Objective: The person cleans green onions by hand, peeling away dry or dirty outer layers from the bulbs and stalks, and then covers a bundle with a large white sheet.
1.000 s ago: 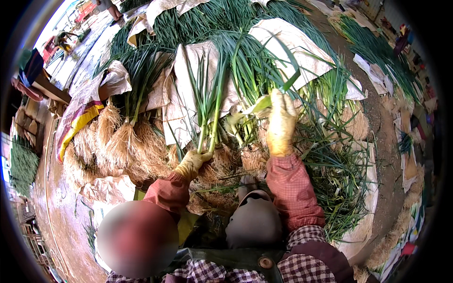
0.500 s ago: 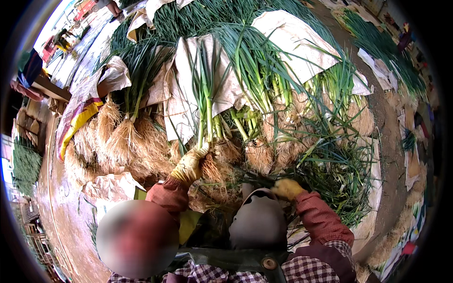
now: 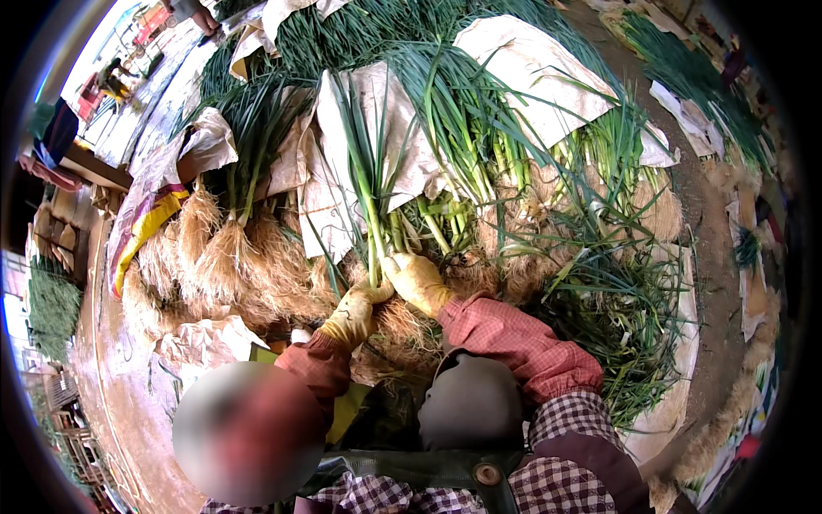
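2 yellow gloves [image 3: 349,319] cover the left hand [image 3: 349,315] and right hand [image 3: 417,283]; the sleeves [image 3: 522,338] are red, finely checked. The stalks [image 3: 373,231] are pale green, leaves [image 3: 385,43] deep green, roots [image 3: 224,257] straw-tan. The sack [image 3: 147,221] is white, yellow and purple.

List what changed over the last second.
The right hand released a pale leaf, dropped low, then rose leftward to the green onion stalks, beside the left hand. Unchanged: left hand gripping the stalks near their base; white sheet in place.
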Demonstrator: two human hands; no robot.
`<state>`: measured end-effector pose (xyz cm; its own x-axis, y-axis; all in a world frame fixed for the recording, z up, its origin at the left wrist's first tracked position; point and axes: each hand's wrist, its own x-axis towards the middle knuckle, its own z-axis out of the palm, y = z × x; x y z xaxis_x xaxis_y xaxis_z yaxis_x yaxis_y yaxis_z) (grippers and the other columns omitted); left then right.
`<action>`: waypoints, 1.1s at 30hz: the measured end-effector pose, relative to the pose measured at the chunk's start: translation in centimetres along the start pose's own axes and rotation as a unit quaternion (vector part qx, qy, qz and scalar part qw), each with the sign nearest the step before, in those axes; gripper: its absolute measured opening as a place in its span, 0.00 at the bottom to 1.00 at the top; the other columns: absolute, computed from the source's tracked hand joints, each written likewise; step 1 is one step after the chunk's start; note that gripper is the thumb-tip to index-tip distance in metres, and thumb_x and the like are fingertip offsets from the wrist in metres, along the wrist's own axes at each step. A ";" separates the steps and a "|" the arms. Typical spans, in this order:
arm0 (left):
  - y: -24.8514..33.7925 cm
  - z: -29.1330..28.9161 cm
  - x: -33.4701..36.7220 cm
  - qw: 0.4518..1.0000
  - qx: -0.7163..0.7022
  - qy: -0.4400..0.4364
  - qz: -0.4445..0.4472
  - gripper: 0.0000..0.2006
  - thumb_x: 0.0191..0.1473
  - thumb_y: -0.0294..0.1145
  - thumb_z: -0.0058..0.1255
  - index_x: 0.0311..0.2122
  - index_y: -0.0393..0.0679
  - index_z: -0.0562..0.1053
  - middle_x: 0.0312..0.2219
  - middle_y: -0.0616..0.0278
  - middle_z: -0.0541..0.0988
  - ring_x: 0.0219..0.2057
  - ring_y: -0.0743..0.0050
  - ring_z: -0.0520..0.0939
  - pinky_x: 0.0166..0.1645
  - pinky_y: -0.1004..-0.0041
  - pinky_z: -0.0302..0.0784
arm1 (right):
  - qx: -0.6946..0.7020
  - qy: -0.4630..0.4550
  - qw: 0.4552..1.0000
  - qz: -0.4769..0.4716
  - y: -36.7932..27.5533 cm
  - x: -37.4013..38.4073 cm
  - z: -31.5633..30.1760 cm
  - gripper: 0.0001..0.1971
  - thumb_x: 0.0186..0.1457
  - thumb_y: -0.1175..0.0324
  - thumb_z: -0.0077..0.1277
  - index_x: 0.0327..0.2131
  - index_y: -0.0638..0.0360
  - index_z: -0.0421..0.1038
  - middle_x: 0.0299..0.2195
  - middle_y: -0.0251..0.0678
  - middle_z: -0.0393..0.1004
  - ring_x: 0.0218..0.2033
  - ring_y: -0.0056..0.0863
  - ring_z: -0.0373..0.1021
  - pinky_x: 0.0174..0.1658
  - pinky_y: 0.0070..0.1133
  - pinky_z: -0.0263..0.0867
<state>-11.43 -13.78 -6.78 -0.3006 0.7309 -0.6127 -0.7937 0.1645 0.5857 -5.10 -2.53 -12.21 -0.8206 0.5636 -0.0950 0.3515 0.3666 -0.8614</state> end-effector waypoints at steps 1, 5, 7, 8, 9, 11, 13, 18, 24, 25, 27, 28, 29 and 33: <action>0.2 -0.5 -0.1 1.000 0.021 -0.010 0.004 0.10 0.50 0.20 0.42 0.40 0.32 0.65 0.29 0.56 0.73 0.30 0.67 0.77 0.37 0.73 0.76 | 0.073 -0.007 0.997 0.040 0.5 0.1 0.4 0.16 0.53 0.56 0.41 0.27 0.59 0.71 0.19 0.37 0.71 0.19 0.29 0.66 0.22 0.26 0.61; 0.7 -0.6 -0.7 0.999 0.029 0.045 0.006 0.11 0.49 0.25 0.45 0.39 0.35 0.65 0.25 0.59 0.73 0.23 0.68 0.76 0.29 0.74 0.76 | 0.314 -0.249 0.876 0.268 3.0 -1.5 1.5 0.16 0.51 0.62 0.46 0.34 0.69 0.68 0.28 0.40 0.71 0.29 0.28 0.68 0.30 0.20 0.64; 1.9 1.2 -1.2 0.999 0.008 0.047 -0.002 0.13 0.50 0.31 0.47 0.40 0.37 0.66 0.25 0.61 0.72 0.21 0.70 0.75 0.26 0.75 0.75 | 0.303 -0.186 0.917 0.180 6.9 -0.2 2.9 0.14 0.50 0.65 0.46 0.37 0.67 0.66 0.29 0.42 0.71 0.26 0.25 0.67 0.26 0.18 0.64; 2.7 3.2 -1.9 1.000 -0.016 0.016 -0.003 0.15 0.50 0.35 0.48 0.41 0.37 0.66 0.24 0.62 0.72 0.20 0.71 0.74 0.26 0.75 0.74 | 0.295 -0.148 0.934 0.136 9.2 0.6 3.2 0.14 0.50 0.67 0.46 0.39 0.66 0.65 0.30 0.43 0.71 0.25 0.23 0.66 0.25 0.17 0.64; 2.7 2.8 -1.1 1.000 0.003 0.013 -0.002 0.18 0.51 0.38 0.48 0.43 0.38 0.66 0.23 0.62 0.73 0.19 0.73 0.73 0.26 0.75 0.74 | 0.285 -0.113 0.948 0.087 10.7 1.7 3.4 0.14 0.50 0.69 0.46 0.41 0.65 0.64 0.31 0.44 0.71 0.23 0.22 0.65 0.23 0.15 0.63; 2.5 -1.0 -1.7 0.999 0.016 0.020 -0.022 0.17 0.51 0.38 0.47 0.42 0.37 0.66 0.23 0.62 0.73 0.18 0.73 0.73 0.27 0.74 0.74 | 0.078 -0.087 0.993 0.017 4.5 1.8 2.0 0.14 0.50 0.69 0.46 0.41 0.62 0.63 0.28 0.40 0.70 0.17 0.19 0.60 0.18 0.14 0.60; 2.1 -0.8 -2.3 0.997 0.027 -0.005 -0.068 0.14 0.51 0.36 0.47 0.38 0.36 0.68 0.23 0.62 0.74 0.17 0.73 0.73 0.28 0.73 0.74 | -0.071 0.041 0.996 -0.026 -4.6 2.6 -5.3 0.18 0.53 0.62 0.43 0.45 0.61 0.58 0.17 0.29 0.64 0.12 0.16 0.54 0.14 0.16 0.55; 2.8 0.4 -3.5 0.989 -0.080 -0.118 -0.041 0.13 0.46 0.22 0.47 0.39 0.33 0.65 0.25 0.57 0.72 0.21 0.75 0.72 0.28 0.77 0.71 | -0.136 0.068 0.980 -0.126 -1.5 6.7 -4.8 0.05 0.53 0.68 0.44 0.29 0.59 0.66 0.17 0.30 0.64 0.17 0.16 0.59 0.19 0.15 0.59; 4.3 0.1 -3.9 0.966 -0.147 -0.207 -0.045 0.26 0.42 0.16 0.44 0.51 0.27 0.56 0.23 0.62 0.68 0.19 0.80 0.69 0.23 0.84 0.68 | 0.316 0.316 0.880 0.160 6.0 -4.6 -13.8 0.05 0.52 0.69 0.45 0.30 0.57 0.70 0.24 0.30 0.70 0.18 0.12 0.62 0.16 0.11 0.61; 3.9 0.0 -3.6 0.960 -0.205 -0.190 -0.017 0.29 0.42 0.17 0.45 0.53 0.28 0.54 0.25 0.61 0.68 0.20 0.80 0.70 0.22 0.87 0.68 | 0.308 0.341 0.872 0.171 8.8 -7.1 -16.2 0.05 0.52 0.69 0.45 0.30 0.58 0.70 0.25 0.30 0.70 0.19 0.12 0.63 0.17 0.11 0.62; 4.5 1.3 -3.6 0.966 -0.173 -0.190 0.021 0.29 0.45 0.23 0.48 0.54 0.35 0.55 0.37 0.60 0.71 0.28 0.79 0.72 0.30 0.80 0.71 | 0.258 0.327 0.895 0.160 8.4 -8.5 -17.7 0.07 0.53 0.67 0.45 0.31 0.59 0.69 0.25 0.30 0.71 0.21 0.14 0.65 0.21 0.12 0.64; 4.4 2.3 -3.8 0.983 -0.118 -0.131 0.042 0.28 0.48 0.31 0.47 0.55 0.42 0.55 0.39 0.59 0.72 0.28 0.78 0.72 0.28 0.79 0.70 | 0.215 0.288 0.923 0.137 8.1 -8.7 -17.6 0.07 0.53 0.67 0.45 0.31 0.59 0.69 0.25 0.30 0.71 0.22 0.15 0.65 0.23 0.13 0.65; 4.4 4.0 -3.7 0.994 -0.060 -0.077 0.050 0.28 0.50 0.39 0.47 0.56 0.49 0.55 0.41 0.58 0.72 0.28 0.76 0.73 0.25 0.78 0.69 | 0.167 0.256 0.945 0.115 6.1 -8.9 -17.7 0.07 0.53 0.66 0.46 0.32 0.59 0.69 0.25 0.30 0.71 0.23 0.16 0.66 0.25 0.14 0.66; 1.5 0.6 0.6 0.993 -0.033 -0.098 0.050 0.27 0.54 0.50 0.38 0.57 0.52 0.53 0.45 0.55 0.68 0.43 0.61 0.69 0.39 0.67 0.71 | 0.119 -0.066 0.990 -0.038 -1.5 -3.1 -9.2 0.20 0.53 0.56 0.45 0.45 0.58 0.61 0.39 0.40 0.68 0.37 0.28 0.67 0.39 0.23 0.67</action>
<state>-12.49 -12.73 -5.90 -0.2762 0.8576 -0.4337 -0.7993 0.0456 0.5992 1.06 1.93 -6.03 -0.8979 0.4336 -0.0755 0.1823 0.2103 -0.9605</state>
